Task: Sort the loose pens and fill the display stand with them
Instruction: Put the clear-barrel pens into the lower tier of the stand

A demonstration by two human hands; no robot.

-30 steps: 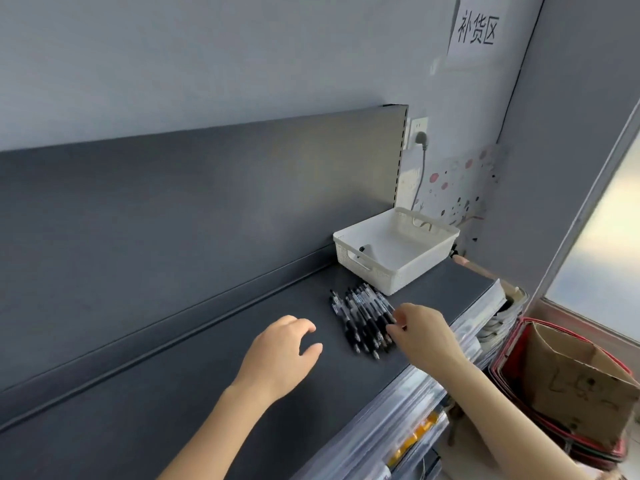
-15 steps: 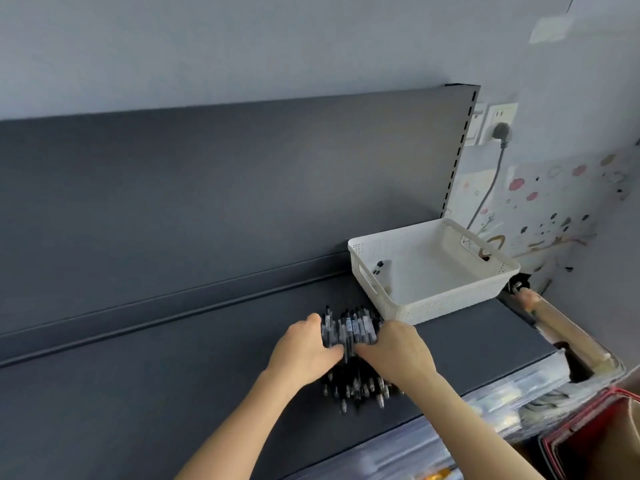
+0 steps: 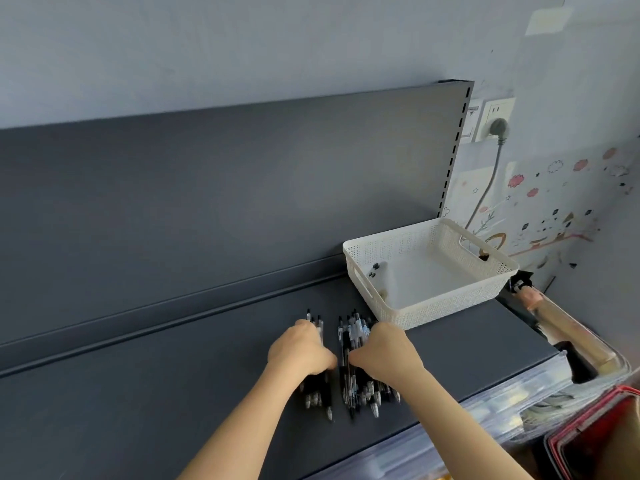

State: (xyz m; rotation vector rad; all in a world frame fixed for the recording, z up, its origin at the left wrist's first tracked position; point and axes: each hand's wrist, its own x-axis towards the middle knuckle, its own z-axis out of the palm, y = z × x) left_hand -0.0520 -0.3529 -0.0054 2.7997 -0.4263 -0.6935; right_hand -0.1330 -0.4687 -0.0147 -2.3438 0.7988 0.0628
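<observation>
A pile of black pens lies on the dark grey shelf [image 3: 173,393], split into two bunches. My left hand [image 3: 300,351] lies over the smaller left bunch of pens [image 3: 317,398], fingers curled around it. My right hand [image 3: 386,353] covers the larger right bunch of pens [image 3: 356,389], fingers bent down onto it. Pen ends stick out above and below both hands. A narrow gap separates the two bunches. No display stand is in view.
A white perforated basket [image 3: 446,306] stands just right of the pens, holding a few small dark bits. The shelf's back panel [image 3: 242,188] rises behind. At the right are a wall socket [image 3: 497,119], clear plastic bins [image 3: 540,389] and a red crate [image 3: 595,441] below.
Both hands came together onto the pen pile, then my left hand drew a small bunch away to the left, opening a gap. The camera swung right and closer.
</observation>
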